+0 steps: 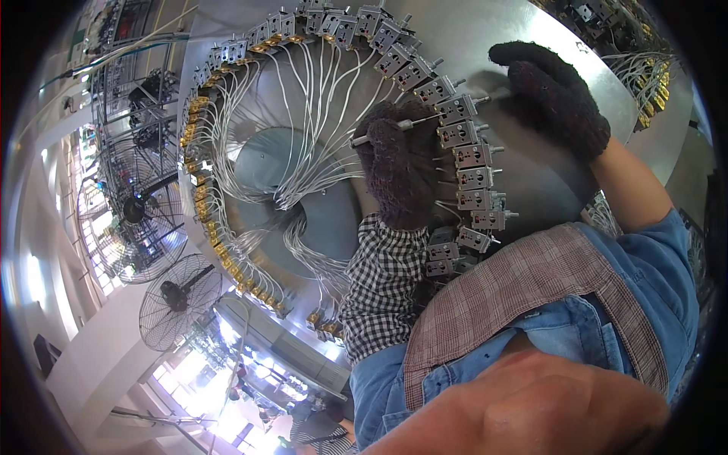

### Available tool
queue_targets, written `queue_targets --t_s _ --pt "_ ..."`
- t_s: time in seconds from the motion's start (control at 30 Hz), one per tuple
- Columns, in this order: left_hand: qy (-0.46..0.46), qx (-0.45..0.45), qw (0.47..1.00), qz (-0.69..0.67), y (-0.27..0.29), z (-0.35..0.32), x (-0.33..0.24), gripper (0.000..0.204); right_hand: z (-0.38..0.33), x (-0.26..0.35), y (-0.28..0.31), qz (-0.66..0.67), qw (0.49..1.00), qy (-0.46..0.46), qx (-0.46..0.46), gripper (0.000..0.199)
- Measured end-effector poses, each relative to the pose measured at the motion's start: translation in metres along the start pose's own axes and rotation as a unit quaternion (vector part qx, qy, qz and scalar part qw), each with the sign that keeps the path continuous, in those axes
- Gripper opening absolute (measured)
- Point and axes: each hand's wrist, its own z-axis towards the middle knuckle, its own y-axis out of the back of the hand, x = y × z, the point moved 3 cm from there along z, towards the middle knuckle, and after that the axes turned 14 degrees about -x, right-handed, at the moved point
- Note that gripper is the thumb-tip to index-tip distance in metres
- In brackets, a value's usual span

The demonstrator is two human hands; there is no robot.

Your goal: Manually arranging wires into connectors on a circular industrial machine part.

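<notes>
My left hand (pixel 398 171), in a dark knitted glove, is closed on a slim metal screwdriver (pixel 383 133). The tip points right, at a small silver metal block (pixel 456 109) in the curved row on the round metal plate's (pixel 519 23) rim; whether it touches cannot be made out. Outside that row, my right hand (pixel 557 98), gloved alike, hovers over the plate with fingers stretched out and nothing visible in them. White wires (pixel 311 91) fan from the plate's centre to the blocks. Gold-coloured connectors (pixel 201 205) line the left side of the ring.
More wired gold connectors (pixel 654 95) sit at the upper right. Two caged fans (pixel 176 296) stand left of the plate, beside metal racks (pixel 125 98). At the bottom, a person in striped clothing (pixel 318 428) shows near bright windows.
</notes>
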Motion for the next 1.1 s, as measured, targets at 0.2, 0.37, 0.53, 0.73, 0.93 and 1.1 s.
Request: queue_targets --t_s 0.2,0.37,0.53,0.73,0.93,1.1 --pt "-0.015 0.024 0.999 -0.021 0.001 0.0 0.0 0.019 -0.005 0.008 0.002 -0.001 0.999 0.01 0.031 0.037" --pt "-0.03 0.034 0.999 -0.03 0.003 0.001 0.004 0.022 0.002 0.003 0.005 -0.072 0.992 0.104 -0.014 0.037" --pt "-0.012 0.043 0.998 -0.048 0.003 0.001 0.001 0.021 0.0 0.005 0.006 -0.047 0.996 0.007 0.077 0.035" --pt "0.0 0.027 0.999 -0.042 0.004 0.003 0.003 0.019 0.008 -0.001 0.006 -0.081 0.987 0.138 0.01 0.034" --pt "0.02 0.007 0.999 -0.044 0.009 0.003 0.002 0.02 0.003 -0.001 0.007 -0.024 0.995 0.061 0.08 0.032" --pt "-0.021 0.006 1.0 -0.016 0.004 -0.001 0.003 0.021 0.007 -0.007 0.008 -0.065 0.987 0.141 0.028 0.033"
